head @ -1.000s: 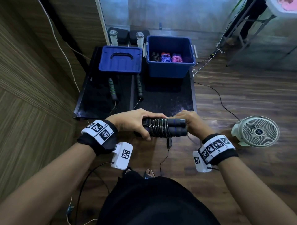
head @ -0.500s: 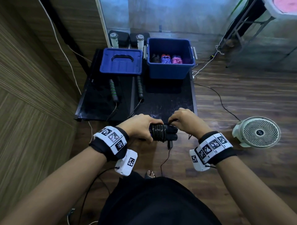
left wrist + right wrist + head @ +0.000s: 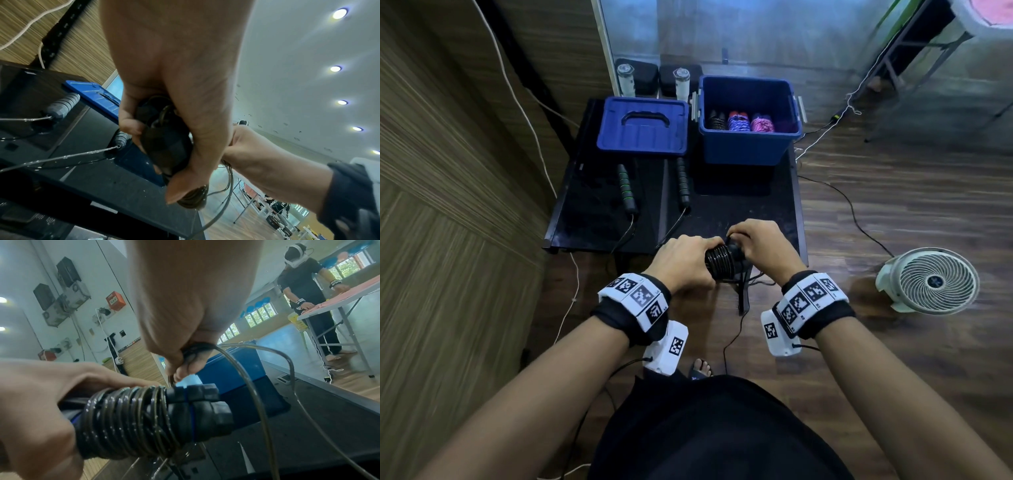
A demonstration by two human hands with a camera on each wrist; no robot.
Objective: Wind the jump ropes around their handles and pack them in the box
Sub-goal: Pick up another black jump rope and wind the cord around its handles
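Note:
My left hand (image 3: pixel 681 263) grips a pair of black jump rope handles (image 3: pixel 722 262) held side by side, with dark rope wound in many turns around them (image 3: pixel 131 421). My right hand (image 3: pixel 760 243) is just right of the bundle and pinches the loose rope (image 3: pixel 257 402) above the handle ends. A loop of this rope hangs free. The open blue box (image 3: pixel 743 150) stands at the back of the black table (image 3: pixel 756 209) with three wound ropes (image 3: pixel 739 121) inside. A second rope's green-banded handles (image 3: pixel 627 186) lie unwound on the table.
The blue lid (image 3: pixel 643 126) lies left of the box. A white fan (image 3: pixel 928 281) sits on the wooden floor to the right, with cables trailing across it. A wood-panelled wall runs along the left. In the right wrist view, another person (image 3: pixel 304 280) stands at a far table.
Both hands have moved forward over the table's front edge. My right hand has left the handle ends and now pinches the loose rope above them.

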